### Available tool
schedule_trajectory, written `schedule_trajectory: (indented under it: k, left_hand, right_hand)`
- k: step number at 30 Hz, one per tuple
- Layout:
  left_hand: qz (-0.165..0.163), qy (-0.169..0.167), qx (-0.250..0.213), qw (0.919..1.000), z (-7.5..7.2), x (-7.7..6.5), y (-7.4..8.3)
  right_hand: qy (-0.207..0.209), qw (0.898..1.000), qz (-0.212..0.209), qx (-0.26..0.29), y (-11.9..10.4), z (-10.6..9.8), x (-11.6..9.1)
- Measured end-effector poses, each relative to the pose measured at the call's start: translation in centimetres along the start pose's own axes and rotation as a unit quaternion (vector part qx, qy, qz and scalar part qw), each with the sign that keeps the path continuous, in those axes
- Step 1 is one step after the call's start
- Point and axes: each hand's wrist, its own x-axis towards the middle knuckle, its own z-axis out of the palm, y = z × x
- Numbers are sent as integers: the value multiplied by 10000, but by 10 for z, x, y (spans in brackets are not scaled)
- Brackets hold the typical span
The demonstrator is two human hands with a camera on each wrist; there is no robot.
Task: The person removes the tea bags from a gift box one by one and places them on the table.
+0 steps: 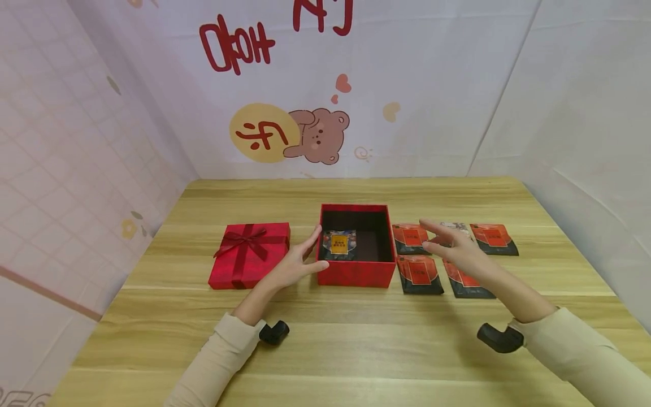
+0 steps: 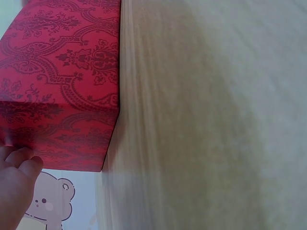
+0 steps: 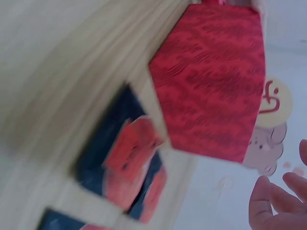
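A red patterned box (image 1: 356, 274) with a dark inside stands in the middle of the table, its top uncovered. Inside, against the left wall, lies a dark blue pouch with a yellow label (image 1: 339, 244). My left hand (image 1: 295, 264) touches the box's left side, thumb near the front corner and fingers along the wall. In the left wrist view its fingers (image 2: 29, 160) rest against the box. My right hand (image 1: 460, 251) hovers over the red and black pouches right of the box, holding nothing, fingers extended and apart. The nearest pouches include one by the box's front right corner (image 1: 419, 275).
Left of the box lies its red lid (image 1: 226, 270) with a dark red ribbon bow (image 1: 247, 240). Several pouches are set out at the right, among them one at the far right (image 1: 492, 237) and a whitish patterned one (image 1: 454, 227). A printed cloth (image 1: 427, 68) hangs behind the table.
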Motion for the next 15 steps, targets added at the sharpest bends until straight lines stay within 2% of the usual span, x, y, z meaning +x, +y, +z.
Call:
schedule_trajectory:
  k: [6, 10, 15]
  left_hand:
    - [87, 12, 14, 10000, 0, -2, -2]
    - [132, 30, 9, 9999, 0, -2, -2]
    - [131, 42, 30, 9999, -1, -3, -2]
  right_hand:
    - [-117, 9998, -137, -30, -22, 14, 17]
    - [-223, 9993, -240, 171, -32, 25, 29]
    - [-179, 9996, -220, 72, -41, 37, 44]
